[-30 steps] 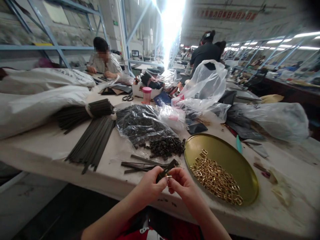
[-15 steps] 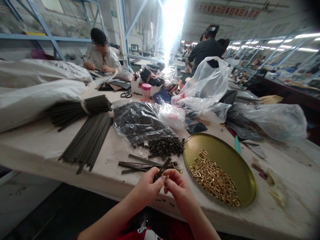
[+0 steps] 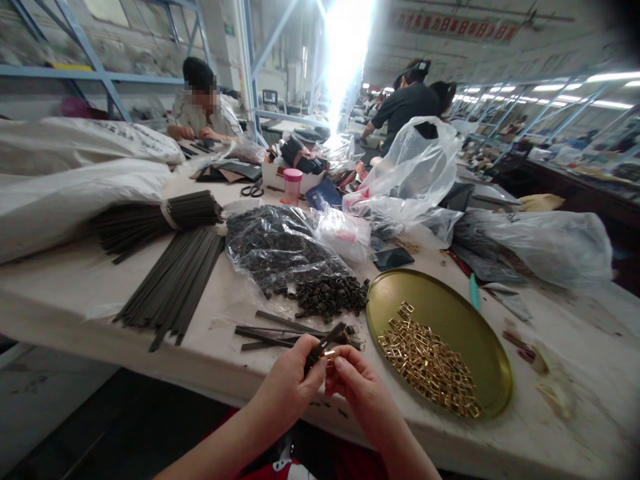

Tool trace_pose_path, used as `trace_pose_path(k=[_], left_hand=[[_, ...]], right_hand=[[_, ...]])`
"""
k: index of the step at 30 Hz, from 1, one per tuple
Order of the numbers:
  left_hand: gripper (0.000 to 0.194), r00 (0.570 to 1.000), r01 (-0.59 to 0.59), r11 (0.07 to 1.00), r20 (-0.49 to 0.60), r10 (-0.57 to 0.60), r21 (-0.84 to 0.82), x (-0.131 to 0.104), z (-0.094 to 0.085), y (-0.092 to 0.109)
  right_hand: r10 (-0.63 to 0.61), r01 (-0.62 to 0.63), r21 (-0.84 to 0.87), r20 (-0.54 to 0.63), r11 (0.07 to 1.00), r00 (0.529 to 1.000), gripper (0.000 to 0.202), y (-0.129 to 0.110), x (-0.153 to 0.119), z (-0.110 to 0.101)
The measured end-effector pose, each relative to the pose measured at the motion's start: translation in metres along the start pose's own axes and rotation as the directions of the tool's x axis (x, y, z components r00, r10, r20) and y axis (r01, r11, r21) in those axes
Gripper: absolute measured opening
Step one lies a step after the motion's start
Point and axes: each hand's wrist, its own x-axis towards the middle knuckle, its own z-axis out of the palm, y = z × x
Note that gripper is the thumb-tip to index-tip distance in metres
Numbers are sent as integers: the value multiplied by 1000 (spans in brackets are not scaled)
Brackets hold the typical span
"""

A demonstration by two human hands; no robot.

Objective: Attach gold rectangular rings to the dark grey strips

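Observation:
Close to the table's front edge, my left hand [image 3: 295, 370] grips a dark strap [image 3: 327, 342] whose end points up and right. My right hand [image 3: 354, 375] pinches a small gold buckle [image 3: 329, 354] against that strap, and the fingertips of both hands nearly meet there. Just beyond them lie several dark straps [image 3: 267, 331], some with gold buckles at their right ends. Farther back is a heap of small black loops [image 3: 330, 298] spilling from a clear plastic bag [image 3: 280, 243]. To the right, a round gold tray [image 3: 480, 333] holds a pile of gold buckles [image 3: 430, 363].
Loose dark strips [image 3: 173, 287] and a tied bundle [image 3: 193, 208] lie at the left beside white sacks [image 3: 75, 193]. A pink-lidded jar [image 3: 292, 185], scissors [image 3: 252, 191] and plastic bags [image 3: 415, 167] stand farther back. A person [image 3: 205, 110] sits across the table; another [image 3: 407, 100] stands behind.
My fingers have shifted slightly around the strap and buckle, and the strap's end is now tilted a little differently. The standing person in the background has leaned to the left.

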Motion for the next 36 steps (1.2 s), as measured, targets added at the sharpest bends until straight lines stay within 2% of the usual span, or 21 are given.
trace_pose_path(k=[3,6,10,15,18,22,26,32,36], left_hand=[[14,1000,-20,999,-16,21,32,-2,-1,1],[14,999,-30,999,-16,30,43,-2,0,1],[13,1000,-15,1000,10,15,-18,-2,-2,3],[22,991,87,979,120,-65,-185,1,-7,7],[25,969,172,964,211,-128,-204,1,-6,4],[28,953,246,942,235,-192,-228,-1,-3,2],[31,949,287,914,215,-230,-286,-1,-4,0],[34,940,317,881,243,-241,-351,-1,-7,-7],[37,948,296,887,223,-227,-353,-2,-6,-5]], right_hand=[[-45,44,-53,-13,998,999,20,-2,-2,1],[-39,38,-24,-26,999,999,21,-3,-4,2],[-43,42,-15,-94,999,995,21,-5,-5,3],[-140,107,-192,-166,976,976,24,-13,-7,3],[-185,129,-278,-186,952,965,26,-16,-9,7],[-200,132,-292,-218,947,955,26,-18,-10,12],[-154,109,-222,-196,969,968,31,-13,-11,14],[-97,82,-245,-49,966,994,25,-2,-13,13],[-137,93,-268,-150,959,979,26,-1,-12,16]])
